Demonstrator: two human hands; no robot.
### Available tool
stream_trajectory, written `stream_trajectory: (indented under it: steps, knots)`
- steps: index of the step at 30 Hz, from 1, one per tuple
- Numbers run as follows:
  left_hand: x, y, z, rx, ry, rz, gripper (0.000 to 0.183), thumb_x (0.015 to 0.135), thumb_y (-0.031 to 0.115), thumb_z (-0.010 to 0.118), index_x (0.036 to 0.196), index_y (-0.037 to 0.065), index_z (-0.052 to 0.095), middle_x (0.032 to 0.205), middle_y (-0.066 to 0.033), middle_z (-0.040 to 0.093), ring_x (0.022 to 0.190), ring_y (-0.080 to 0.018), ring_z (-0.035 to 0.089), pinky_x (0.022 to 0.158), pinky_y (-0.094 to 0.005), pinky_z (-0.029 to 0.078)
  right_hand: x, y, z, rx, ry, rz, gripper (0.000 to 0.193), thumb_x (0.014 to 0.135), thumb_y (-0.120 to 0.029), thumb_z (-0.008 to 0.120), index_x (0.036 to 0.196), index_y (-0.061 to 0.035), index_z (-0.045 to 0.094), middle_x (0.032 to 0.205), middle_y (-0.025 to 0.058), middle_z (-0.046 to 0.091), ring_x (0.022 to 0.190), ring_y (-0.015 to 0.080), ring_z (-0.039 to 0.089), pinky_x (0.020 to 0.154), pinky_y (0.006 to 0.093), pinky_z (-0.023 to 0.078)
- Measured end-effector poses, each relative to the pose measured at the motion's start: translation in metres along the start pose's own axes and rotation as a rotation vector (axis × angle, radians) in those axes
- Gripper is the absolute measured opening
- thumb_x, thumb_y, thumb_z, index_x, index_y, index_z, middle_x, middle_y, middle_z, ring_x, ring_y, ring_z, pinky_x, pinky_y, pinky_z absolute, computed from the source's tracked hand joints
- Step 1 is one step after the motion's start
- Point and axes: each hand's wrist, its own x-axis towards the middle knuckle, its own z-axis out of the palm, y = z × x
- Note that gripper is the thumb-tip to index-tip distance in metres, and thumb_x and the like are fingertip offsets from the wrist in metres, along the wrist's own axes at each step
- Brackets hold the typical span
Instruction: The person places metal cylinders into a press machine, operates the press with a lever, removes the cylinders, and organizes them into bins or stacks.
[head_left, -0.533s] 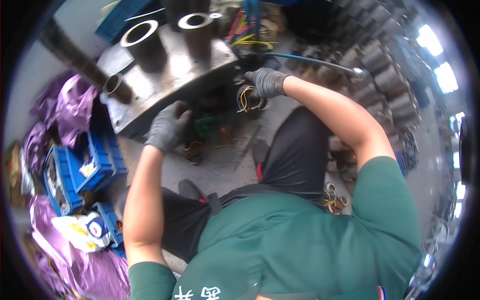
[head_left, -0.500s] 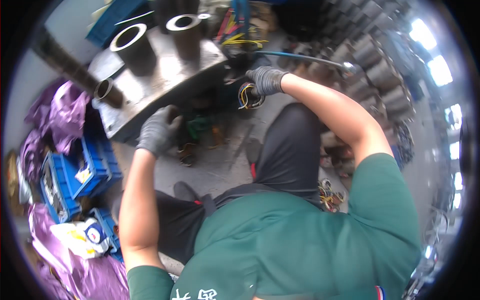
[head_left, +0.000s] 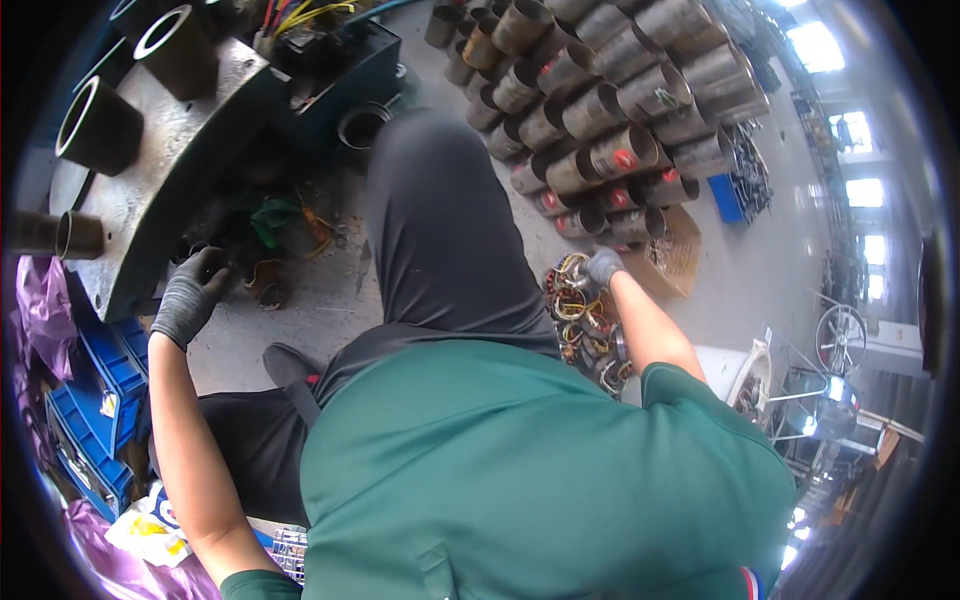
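Observation:
My right hand [head_left: 603, 268], in a grey knit glove, is at the right with its fingers closed on the rim of a wire-wound motor stator [head_left: 571, 272]. That stator lies at the top of a pile of similar stators [head_left: 600, 350], rings with red, yellow and white leads, on the floor beside my right knee. My left hand [head_left: 190, 295], gloved alike, hangs by the lower edge of the metal bench [head_left: 160, 170]. Its fingers are bent and apart, with nothing seen in them.
Thick metal sleeves [head_left: 180, 50] stand on the bench. Stacked metal cylinders [head_left: 590, 110] fill the far right, beside a cardboard box [head_left: 670, 255]. Blue crates [head_left: 100, 380] and purple sheeting [head_left: 45, 300] lie at the left. A white container [head_left: 725, 375] stands behind my right forearm.
My right hand has carried a stator from beside the bench rightward to the pile on the floor. The view has swung right. My left hand stays near the bench edge.

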Motion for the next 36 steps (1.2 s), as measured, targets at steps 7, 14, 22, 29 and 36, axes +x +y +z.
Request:
stream_trajectory:
  steps: [7,14,22,29,36]
  knots:
    - [0.018,-0.066,0.030,-0.054,-0.056,-0.064,0.036,0.100,0.024,0.067,0.127,0.000,0.067,0.113,-0.0208,0.076,0.103,-0.0308,0.072,0.091,-0.0387,0.055,-0.030,0.142,0.045,1.243,-0.071,0.346,0.048,0.085,0.002,0.074,0.130,-0.0030,0.060,0.105,0.0187,0.075,0.088,0.0329,0.076,0.070,0.0501,0.065]
    - [0.006,-0.061,0.030,-0.082,-0.072,-0.171,0.038,0.100,0.020,0.067,0.132,-0.002,0.066,0.119,-0.0200,0.075,0.109,-0.0277,0.070,0.097,-0.0371,0.054,-0.063,0.161,0.025,0.797,-0.228,0.360,0.021,0.090,-0.019,0.076,0.108,-0.0090,0.073,0.090,0.0098,0.075,0.067,0.0233,0.070,0.058,0.0375,0.059]
    - [0.001,-0.093,0.041,-0.188,-0.078,-0.171,0.041,0.101,0.015,0.067,0.138,-0.002,0.064,0.125,-0.0175,0.075,0.111,-0.0252,0.069,0.100,-0.0354,0.053,-0.020,0.179,0.069,0.654,-0.304,0.623,0.027,0.096,-0.036,0.072,0.095,-0.0095,0.073,0.079,0.0099,0.073,0.061,0.0249,0.066,0.057,0.0386,0.055]
    - [0.000,-0.031,0.023,0.006,0.050,-0.076,0.038,0.102,0.017,0.069,0.136,0.000,0.065,0.124,-0.0161,0.075,0.110,-0.0234,0.069,0.100,-0.0357,0.053,0.017,0.228,0.052,-0.390,-0.239,0.140,0.044,0.099,-0.042,0.064,0.129,-0.0101,0.064,0.121,0.0134,0.070,0.109,0.0294,0.065,0.096,0.0426,0.050]
    - [-0.079,-0.002,-0.108,-0.268,0.972,0.188,0.022,0.101,0.007,0.070,0.122,0.001,0.070,0.112,-0.0076,0.075,0.104,-0.0161,0.069,0.095,-0.0305,0.055,0.087,-0.026,0.013,-0.089,0.013,-0.266,0.040,0.098,-0.035,0.066,0.128,-0.0095,0.067,0.119,0.0119,0.073,0.107,0.0270,0.067,0.094,0.0414,0.053]
